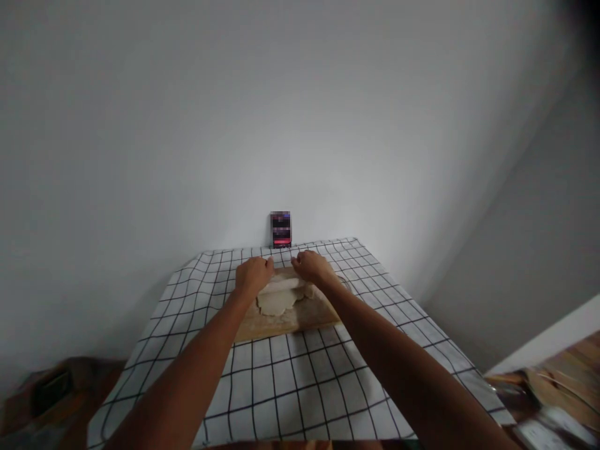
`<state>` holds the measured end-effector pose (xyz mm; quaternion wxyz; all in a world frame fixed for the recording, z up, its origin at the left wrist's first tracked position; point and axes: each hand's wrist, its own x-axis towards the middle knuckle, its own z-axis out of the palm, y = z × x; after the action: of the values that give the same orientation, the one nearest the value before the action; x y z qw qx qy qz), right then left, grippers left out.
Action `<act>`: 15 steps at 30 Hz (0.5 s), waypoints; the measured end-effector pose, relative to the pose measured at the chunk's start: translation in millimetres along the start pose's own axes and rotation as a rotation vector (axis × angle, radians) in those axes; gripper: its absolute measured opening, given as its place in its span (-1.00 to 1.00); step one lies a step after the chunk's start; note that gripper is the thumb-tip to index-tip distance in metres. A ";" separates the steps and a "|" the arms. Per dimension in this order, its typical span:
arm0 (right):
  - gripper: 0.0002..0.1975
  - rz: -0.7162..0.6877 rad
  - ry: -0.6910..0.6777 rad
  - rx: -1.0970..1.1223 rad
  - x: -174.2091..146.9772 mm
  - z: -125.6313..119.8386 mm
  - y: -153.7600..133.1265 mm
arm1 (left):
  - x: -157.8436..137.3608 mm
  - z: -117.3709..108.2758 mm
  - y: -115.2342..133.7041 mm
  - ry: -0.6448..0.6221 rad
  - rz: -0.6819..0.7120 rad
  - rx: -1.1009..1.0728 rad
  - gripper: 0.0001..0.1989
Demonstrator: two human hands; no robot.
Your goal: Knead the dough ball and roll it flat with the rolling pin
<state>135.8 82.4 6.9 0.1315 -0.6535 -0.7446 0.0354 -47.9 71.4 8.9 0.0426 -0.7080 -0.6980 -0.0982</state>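
Observation:
A flattened piece of pale dough [276, 303] lies on a wooden board [300, 319] at the far end of a table covered with a white, black-checked cloth [290, 381]. My left hand [253, 275] and my right hand [313, 267] rest side by side at the dough's far edge, fingers curled on a pale roll [281, 284] that looks like a rolling pin or the dough's folded edge; I cannot tell which. Both arms stretch forward over the cloth.
A small dark device with a lit screen [280, 229] leans on the white wall behind the board. Wooden floor with loose objects [548, 400] shows at the lower right; a dark item [51, 387] lies at the lower left.

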 end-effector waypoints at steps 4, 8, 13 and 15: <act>-0.52 -0.015 -0.001 -0.015 26.7 3.9 -0.2 | 23.4 6.5 -5.3 -0.020 0.000 0.010 -0.35; -0.54 -0.034 -0.015 -0.018 46.1 9.9 1.2 | 39.5 14.1 -9.7 -0.089 0.017 0.019 -0.37; -0.57 -0.056 -0.062 -0.047 59.5 17.0 2.4 | 47.8 21.7 -13.4 -0.111 0.012 0.024 -0.42; -0.57 -0.072 -0.066 -0.055 61.0 18.8 2.6 | 48.3 22.8 -14.2 -0.105 0.016 0.022 -0.43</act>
<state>126.9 145.0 -2.7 0.0902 -0.6281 -0.7723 0.0316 -59.9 123.5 -4.9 0.0144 -0.7173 -0.6946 -0.0528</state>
